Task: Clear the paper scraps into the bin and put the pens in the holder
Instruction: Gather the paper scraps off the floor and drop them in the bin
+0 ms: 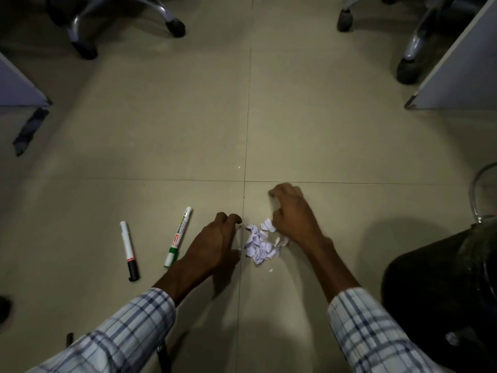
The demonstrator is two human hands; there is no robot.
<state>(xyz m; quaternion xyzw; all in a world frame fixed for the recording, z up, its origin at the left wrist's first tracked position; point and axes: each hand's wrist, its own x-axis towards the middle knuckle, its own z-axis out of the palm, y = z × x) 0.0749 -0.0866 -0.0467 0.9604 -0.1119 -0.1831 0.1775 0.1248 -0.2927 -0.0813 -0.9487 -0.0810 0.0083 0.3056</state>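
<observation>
The head view is looking down on a dim, tiled floor [309,130], where the paper scraps [259,244] are lying in a small heap near the middle, just right of a tile joint. They are showing as torn, crumpled white bits, with a few loose flecks straying on the near side. The left hand [215,238] is resting edge-on against the heap's left side, its fingers curling inward and touching a couple of stray bits; whether it is pinching any cannot be told. The right hand [291,214] is bending over the heap's far right edge, fingers curling down with pale paper showing beneath them, but blur is hiding whether it is gripping. Both wrists are coming out of checked sleeves [376,332]. Left of the left hand, a green-capped whiteboard marker [178,235] is lying at a slant, and further left a black-capped marker [129,250] is lying apart from it. A dark bin [435,286] is standing near right. Chair bases [121,20] are standing far off.
</observation>
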